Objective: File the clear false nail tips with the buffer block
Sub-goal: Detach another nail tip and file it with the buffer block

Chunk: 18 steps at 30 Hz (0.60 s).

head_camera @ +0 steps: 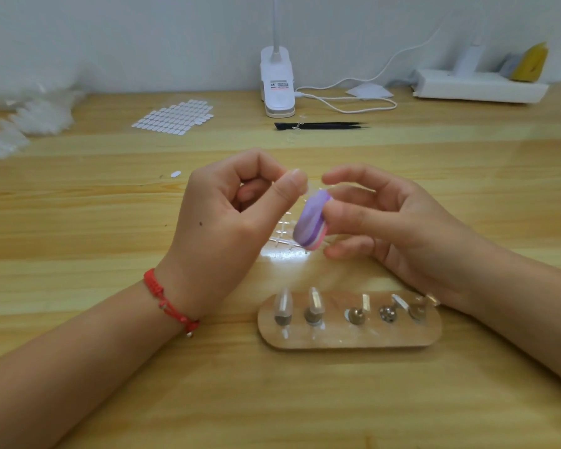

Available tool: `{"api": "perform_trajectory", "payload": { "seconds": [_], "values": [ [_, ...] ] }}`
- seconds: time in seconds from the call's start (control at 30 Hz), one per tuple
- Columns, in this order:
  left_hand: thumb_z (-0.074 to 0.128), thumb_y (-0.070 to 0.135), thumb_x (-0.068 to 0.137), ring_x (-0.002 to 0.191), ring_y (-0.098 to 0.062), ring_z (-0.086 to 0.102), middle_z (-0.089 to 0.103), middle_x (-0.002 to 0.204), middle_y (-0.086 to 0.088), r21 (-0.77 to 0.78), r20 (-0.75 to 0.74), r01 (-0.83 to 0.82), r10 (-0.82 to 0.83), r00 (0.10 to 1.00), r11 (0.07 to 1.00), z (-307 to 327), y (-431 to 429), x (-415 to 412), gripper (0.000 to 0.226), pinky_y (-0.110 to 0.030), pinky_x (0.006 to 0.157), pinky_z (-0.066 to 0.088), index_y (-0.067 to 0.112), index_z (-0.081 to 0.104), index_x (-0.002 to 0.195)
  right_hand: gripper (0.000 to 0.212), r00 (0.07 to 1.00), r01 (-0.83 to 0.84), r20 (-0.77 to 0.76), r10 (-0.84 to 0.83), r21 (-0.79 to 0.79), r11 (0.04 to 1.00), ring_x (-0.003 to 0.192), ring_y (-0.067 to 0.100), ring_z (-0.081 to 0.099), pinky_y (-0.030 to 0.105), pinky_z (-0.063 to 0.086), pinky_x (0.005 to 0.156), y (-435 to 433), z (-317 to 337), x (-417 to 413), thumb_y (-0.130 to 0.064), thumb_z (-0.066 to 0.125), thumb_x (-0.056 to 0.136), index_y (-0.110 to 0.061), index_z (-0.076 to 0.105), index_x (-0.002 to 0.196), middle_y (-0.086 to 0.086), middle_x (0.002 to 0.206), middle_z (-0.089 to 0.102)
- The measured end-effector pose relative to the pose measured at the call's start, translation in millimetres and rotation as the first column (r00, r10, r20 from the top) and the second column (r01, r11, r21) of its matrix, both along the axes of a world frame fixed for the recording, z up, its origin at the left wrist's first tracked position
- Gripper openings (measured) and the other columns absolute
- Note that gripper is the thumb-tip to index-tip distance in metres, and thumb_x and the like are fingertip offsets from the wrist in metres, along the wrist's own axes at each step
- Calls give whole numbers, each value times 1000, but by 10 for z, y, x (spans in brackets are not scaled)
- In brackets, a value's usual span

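left hand (222,218) raised, fingers curled, pinching a clear nail tip (310,187); right hand (402,228) grips the buffer block (310,223) beside it.

Purple-and-pink buffer block (311,222), red bracelet (169,303)

On my feed, the left hand (227,222) pinches a faint clear nail tip (312,187). The right hand (402,228) grips the purple buffer block (311,222) just beside it. The wooden holder (350,338) sits at six o'clock.

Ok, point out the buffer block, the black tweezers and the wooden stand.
buffer block (310,220): head view, on its purple face.
black tweezers (324,126): head view, middle of the arms.
wooden stand (353,339): head view, bare front part.
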State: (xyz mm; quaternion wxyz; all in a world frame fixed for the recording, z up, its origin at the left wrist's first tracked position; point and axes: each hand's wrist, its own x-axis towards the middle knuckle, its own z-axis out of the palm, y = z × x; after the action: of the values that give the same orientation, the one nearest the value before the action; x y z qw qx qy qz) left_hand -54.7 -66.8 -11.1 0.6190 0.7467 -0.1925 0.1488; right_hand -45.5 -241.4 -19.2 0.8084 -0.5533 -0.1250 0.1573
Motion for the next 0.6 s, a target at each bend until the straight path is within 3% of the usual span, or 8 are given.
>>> {"api": "perform_trajectory", "payload": {
  "seconds": [0.13,0.27,0.4,0.53,0.6],
  "values": [
    [61,20,82,45,-4,22,23,48,13,9,-16,27,-27,1000,1000,-10,-7,-7,23,-11,46,24,0,59,69,27,996,45,-87,-38,83,995,76,18,73,19,55,55,-30,18,21,-12,70,73,-15,64,99,6,85,74],
    [61,20,82,45,-4,22,23,49,12,-4,-9,1,-1,1000,1000,-11,-15,4,25,-13,46,24,-2,58,70,25,1000,-6,-13,6,-8,1000,71,16,73,19,54,49,2,17,-16,-10,70,72,-15,65,95,4,81,73],
    [61,20,82,45,-4,23,23,49,13,-5,-15,13,-13,1000,1000,-18,-15,4,25,-12,46,24,-3,58,71,24,995,61,-85,-53,99,993,74,14,73,16,53,49,-24,15,18,-13,67,74,-14,62,98,3,82,74],
    [61,20,83,45,-4,23,23,49,13,-4,-9,-1,1,1000,1000,-16,-7,5,23,-13,46,24,1,59,69,21,1000,-4,-26,5,29,1000,70,15,72,19,54,48,-8,2,9,-13,73,70,-17,70,91,3,82,74],
    [60,20,82,46,-4,23,23,49,13,-2,-19,15,-15,1000,1000,-17,-6,5,23,-13,46,24,2,59,68,28,998,19,-65,-15,65,998,72,15,73,17,53,48,-19,7,18,-12,71,72,-15,66,100,4,84,74]
  ]
}}
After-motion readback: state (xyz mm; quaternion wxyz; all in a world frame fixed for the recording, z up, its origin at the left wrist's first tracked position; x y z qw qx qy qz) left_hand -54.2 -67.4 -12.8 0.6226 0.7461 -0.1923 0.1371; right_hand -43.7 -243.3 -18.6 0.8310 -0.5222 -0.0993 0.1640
